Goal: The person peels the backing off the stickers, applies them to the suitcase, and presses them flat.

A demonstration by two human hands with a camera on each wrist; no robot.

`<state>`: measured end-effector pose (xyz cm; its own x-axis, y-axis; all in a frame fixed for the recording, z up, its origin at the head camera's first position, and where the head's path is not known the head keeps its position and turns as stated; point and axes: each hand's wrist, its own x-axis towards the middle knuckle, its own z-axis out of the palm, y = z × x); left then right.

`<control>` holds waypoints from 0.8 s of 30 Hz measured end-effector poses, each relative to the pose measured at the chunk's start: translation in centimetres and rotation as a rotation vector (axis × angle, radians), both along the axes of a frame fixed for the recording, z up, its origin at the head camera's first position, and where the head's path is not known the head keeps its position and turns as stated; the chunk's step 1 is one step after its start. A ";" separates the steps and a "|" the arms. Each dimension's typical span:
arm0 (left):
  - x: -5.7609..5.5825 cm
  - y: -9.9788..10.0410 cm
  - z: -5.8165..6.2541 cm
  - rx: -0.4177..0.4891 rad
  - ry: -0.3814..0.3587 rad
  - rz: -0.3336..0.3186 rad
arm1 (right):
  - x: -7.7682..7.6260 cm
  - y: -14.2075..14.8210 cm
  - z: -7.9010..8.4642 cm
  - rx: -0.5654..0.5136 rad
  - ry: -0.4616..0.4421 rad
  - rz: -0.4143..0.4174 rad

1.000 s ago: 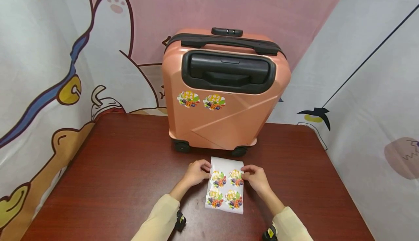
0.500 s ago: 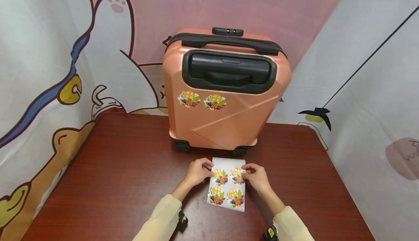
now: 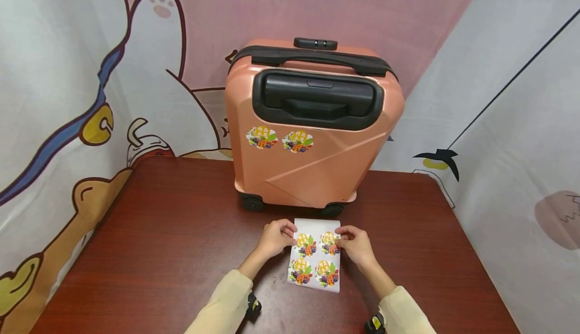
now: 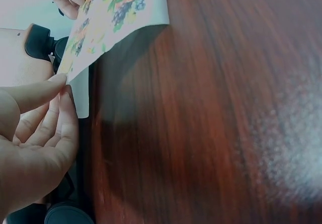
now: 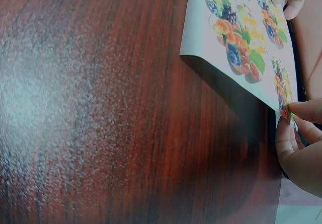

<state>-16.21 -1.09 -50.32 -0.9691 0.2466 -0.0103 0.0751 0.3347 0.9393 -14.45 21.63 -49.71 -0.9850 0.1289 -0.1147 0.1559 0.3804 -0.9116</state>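
A white sticker sheet (image 3: 313,225) printed with several round fruit stickers is held between both hands, in front of the suitcase. My left hand (image 3: 274,240) pinches its left edge between thumb and fingers; in the left wrist view the thumb (image 4: 45,90) lies on top of the sheet. On the opposite edge, my right hand (image 3: 356,246) pinches the sheet beside the upper right sticker. The right wrist view shows the sheet (image 5: 201,38) raised off the table, casting a shadow. An upright salmon-pink suitcase (image 3: 312,173) carries two matching fruit stickers (image 3: 297,142) on its left half.
The suitcase stands on black wheels (image 3: 252,203) at the back of the reddish-brown wooden table (image 3: 181,233). Black recessed and carry handles (image 3: 317,97) sit at its top. Behind and at both sides hangs a cartoon-printed cloth (image 3: 453,72).
Both hands still hold the sheet. It has shifted slightly right and away from me, and its tilt has changed a little. The suitcase has stayed in place.
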 end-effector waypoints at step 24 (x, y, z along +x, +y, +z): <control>0.1 -0.1 -0.5 0.068 0.019 -0.014 | 0.2 0.1 0.0 -0.016 -0.032 -0.006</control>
